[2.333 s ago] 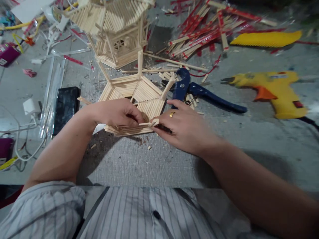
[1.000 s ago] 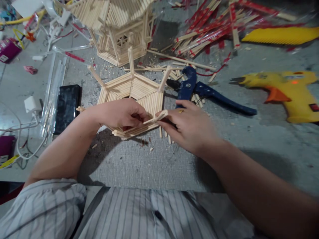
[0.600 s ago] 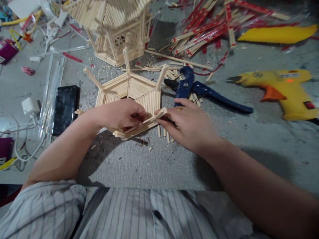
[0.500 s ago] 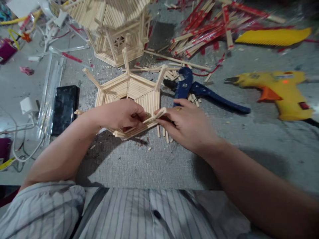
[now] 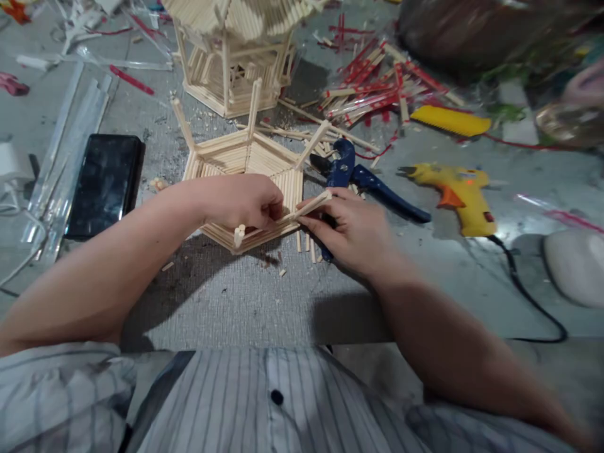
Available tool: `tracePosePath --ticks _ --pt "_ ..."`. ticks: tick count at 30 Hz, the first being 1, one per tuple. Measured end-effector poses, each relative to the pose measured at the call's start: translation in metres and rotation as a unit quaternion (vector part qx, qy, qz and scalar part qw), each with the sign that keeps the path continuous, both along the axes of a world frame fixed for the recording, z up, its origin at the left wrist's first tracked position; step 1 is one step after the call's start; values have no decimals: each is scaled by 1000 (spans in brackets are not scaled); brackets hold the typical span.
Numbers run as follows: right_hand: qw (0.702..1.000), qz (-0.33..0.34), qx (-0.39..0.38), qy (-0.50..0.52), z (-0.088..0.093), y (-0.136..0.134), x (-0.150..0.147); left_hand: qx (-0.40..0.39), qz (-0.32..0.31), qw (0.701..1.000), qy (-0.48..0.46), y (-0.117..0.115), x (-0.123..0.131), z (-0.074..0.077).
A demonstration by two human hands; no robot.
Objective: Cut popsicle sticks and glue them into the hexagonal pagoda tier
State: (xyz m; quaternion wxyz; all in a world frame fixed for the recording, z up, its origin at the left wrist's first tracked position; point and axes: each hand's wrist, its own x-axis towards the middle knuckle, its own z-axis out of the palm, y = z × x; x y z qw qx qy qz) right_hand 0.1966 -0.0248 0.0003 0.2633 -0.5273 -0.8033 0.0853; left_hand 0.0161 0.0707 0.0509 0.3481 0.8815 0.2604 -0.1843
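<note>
A hexagonal frame of pale wooden sticks (image 5: 291,189) lies on the table, with slanted posts rising from its corners. My left hand (image 5: 250,200) reaches over its near side, fingers curled down in a pinch at the inner near-right rim. A thin stick along that rim meets these fingertips, which are partly hidden. At the near-right corner, my right hand (image 5: 356,228) grips a slanted wooden post (image 5: 315,202) between thumb and fingers. Just behind that hand lies a blue-handled cutter (image 5: 346,165), partly covered by it. Short cut sticks (image 5: 306,242) poke out beneath the frame.
A larger stick-built model (image 5: 226,69) with a roof stands behind. A yellow glue gun (image 5: 455,192) lies to the right, its cord trailing toward me. Red-wrapped sticks (image 5: 372,88) and a yellow comb-like piece (image 5: 450,119) are at the back; a black phone (image 5: 104,185) lies left.
The view has swung to the right, bringing in the glue gun's cord and a white rounded object. Both hands stay at the frame's near-right rim, and the frame looks slightly turned or tilted.
</note>
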Motion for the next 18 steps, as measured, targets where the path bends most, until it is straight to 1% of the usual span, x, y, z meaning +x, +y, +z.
tracePosePath --ticks 3,8,11,15,18 --pt "1000 -7 -4 1 1 0 -1 14 -9 1000 -8 -1 0 0" --pt "1000 -12 -14 6 1 0 0 14 -14 1000 -20 -4 -2 5" --pt "1000 -8 -20 9 1 0 0 -2 -14 999 -37 -4 -5 6" --pt "1000 -15 -20 7 1 0 0 -38 -14 999 -19 -1 -5 2" --pt "1000 -16 -24 7 1 0 0 -48 -4 998 -27 -1 -5 0"
